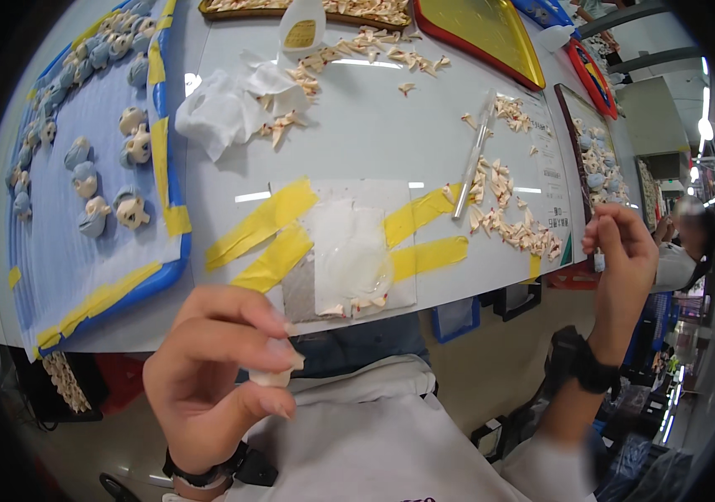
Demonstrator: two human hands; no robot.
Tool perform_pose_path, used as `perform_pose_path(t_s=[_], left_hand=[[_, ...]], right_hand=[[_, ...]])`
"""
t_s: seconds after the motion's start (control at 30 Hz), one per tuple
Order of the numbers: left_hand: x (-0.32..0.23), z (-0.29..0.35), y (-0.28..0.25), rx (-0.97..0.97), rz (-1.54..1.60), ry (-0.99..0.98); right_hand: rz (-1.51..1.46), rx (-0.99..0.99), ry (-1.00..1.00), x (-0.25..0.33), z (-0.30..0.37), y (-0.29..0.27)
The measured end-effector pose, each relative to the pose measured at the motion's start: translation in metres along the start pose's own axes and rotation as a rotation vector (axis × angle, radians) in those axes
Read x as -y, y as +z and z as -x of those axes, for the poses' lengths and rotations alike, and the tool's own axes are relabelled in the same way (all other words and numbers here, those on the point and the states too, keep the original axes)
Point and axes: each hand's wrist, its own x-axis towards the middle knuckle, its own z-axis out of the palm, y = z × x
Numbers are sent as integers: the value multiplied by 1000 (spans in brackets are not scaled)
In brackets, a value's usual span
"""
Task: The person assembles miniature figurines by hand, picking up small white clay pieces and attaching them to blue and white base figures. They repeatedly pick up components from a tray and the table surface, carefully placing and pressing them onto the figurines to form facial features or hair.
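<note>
My left hand [215, 368], low in front of my body, pinches a small cream-coloured moulded piece [272, 376] between thumb and fingers. Much of that piece is hidden by the fingertips. Raised at the right, my right hand [628, 247] has thumb and fingers pressed together near a tray [566, 125] of small cream and blue-grey figurine parts. Whatever it may hold is too small to make out. Between the hands, at the table's front edge, a white pad with a clear glossy patch [357, 259] is fixed by yellow tape [429, 205]. A few small cream pieces [366, 303] lie on its near edge.
A blue-rimmed tray [175, 188] with small figurine heads stands at the left. Crumpled white tissue [219, 113], a white bottle [302, 29] and a gold tray [483, 33] lie farther back. A clear tube [474, 155] rests beside scattered cream pieces [516, 230]. Another person [679, 251] is at far right.
</note>
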Motion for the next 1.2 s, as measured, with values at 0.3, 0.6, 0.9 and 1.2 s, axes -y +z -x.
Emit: perform_pose_path(t_s=[0.3, 0.6, 0.9, 1.2], left_hand=[[10, -1, 22, -110, 107, -73], [12, 1, 25, -160, 110, -48], [6, 2, 14, -20, 53, -64], [2, 0, 10, 18, 158, -113]], right_hand=[[-582, 420, -37, 28, 49, 58], [-431, 526, -64, 51, 43, 85], [226, 657, -608, 78, 21, 109], [512, 508, -877, 98, 34, 125]])
